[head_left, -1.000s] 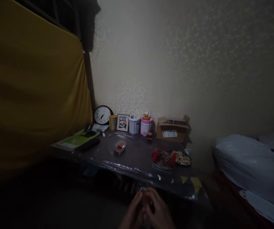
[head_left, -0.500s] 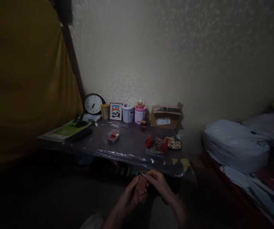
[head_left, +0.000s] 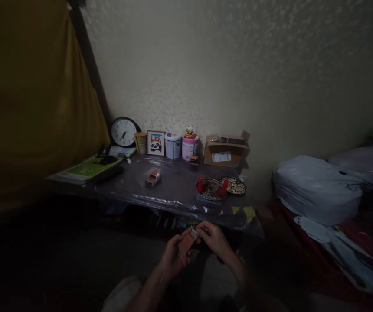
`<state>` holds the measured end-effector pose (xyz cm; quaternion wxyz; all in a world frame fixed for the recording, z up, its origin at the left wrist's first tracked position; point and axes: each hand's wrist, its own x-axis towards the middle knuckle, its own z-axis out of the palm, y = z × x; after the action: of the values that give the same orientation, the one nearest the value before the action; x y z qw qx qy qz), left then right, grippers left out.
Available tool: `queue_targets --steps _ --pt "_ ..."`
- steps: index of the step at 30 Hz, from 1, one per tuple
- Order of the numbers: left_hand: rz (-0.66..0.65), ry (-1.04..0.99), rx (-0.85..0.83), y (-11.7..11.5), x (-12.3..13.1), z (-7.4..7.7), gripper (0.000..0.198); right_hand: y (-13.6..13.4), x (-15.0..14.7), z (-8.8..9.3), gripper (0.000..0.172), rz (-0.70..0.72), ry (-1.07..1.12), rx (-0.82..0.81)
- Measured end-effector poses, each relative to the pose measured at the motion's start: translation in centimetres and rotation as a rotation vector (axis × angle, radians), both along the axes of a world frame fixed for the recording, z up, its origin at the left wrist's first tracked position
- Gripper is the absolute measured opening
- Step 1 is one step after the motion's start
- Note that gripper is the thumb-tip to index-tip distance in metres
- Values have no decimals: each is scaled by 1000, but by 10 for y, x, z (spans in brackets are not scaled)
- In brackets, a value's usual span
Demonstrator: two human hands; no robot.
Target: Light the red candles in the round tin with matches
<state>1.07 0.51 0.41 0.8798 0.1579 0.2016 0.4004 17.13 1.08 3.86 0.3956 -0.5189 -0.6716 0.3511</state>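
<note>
In front of the table's edge, my left hand (head_left: 174,255) is closed around a small orange-brown matchbox (head_left: 187,243). A whitish inner tray (head_left: 193,233) shows at the matchbox's upper end. My right hand (head_left: 214,237) has its thumb and fingers pinched together at that end; whether they grip the tray or a match is too dark to make out. Beyond the hands, a round dish (head_left: 211,195) holds two red candles and small dark bits. Beside it, a second dish (head_left: 235,187) is full of pale sticks that look like matches.
More boxes in clear wrap (head_left: 153,177) lie on the plastic-covered table (head_left: 173,186). Along the wall stand a clock (head_left: 123,132), a yellow cup (head_left: 141,143), a panda picture (head_left: 155,143), two tubs (head_left: 172,146) and a cardboard box (head_left: 222,152). White bags (head_left: 316,186) sit at right.
The matchbox has tilted, and more of its whitish inner tray shows. Both hands stay close together on it. The view has shifted, so the table sits slightly higher.
</note>
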Motion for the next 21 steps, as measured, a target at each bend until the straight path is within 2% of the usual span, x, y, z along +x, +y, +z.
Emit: queue_targets --steps 6,15,19,21 --pt "-21 51 -33 2 1 -4 36 -4 -3 7 16 42 -44 -13" --pt "20 169 -12 2 5 -4 36 -2 1 -4 14 65 -285 54" --pt "31 248 11 1 7 -7 38 -8 -1 3 15 103 -426 72" --pt "32 289 30 1 8 -11 38 -11 -1 8 21 135 -481 70"
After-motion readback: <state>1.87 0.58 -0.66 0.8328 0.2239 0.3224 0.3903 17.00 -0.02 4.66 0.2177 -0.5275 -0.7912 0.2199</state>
